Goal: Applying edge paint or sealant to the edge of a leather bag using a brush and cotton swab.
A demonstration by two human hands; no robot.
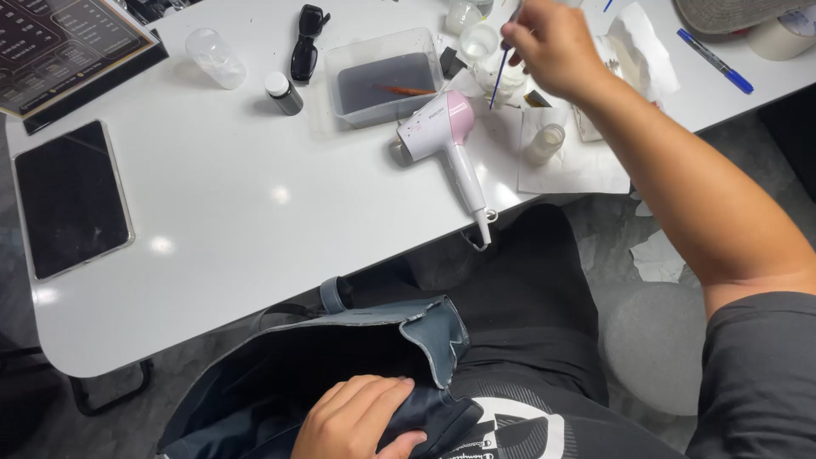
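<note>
Board, far left corner: a dark printed board (64, 47) with a pale grid of marks sits tilted at the table (238, 212) edge.
Tablet: a dark-screened tablet (70, 198) lies flat just below it.
Small bottle: white cap, dark body, the bottle (283, 92) stands upright beside the sunglasses (308, 41).
Tub: a clear rectangular tub (387, 76) holds dark liquid with an orange streak in it.
Hair dryer: white and pink, the hair dryer (446, 140) lies on its side, handle pointing toward the person.
Paper: white sheets (569, 157) under a small clear cup (545, 143), right of the dryer.
Right hand: the right hand (552, 47) reaches far over the table, fingers pinched on a thin blue brush (500, 78) that angles down by the clear jars.
Left hand: down in the lap, the left hand (357, 421) is clenched on a fold of the dark leather bag (340, 374).
Bag: it rests on the person's knees, below the table edge, flap curling up.
</note>
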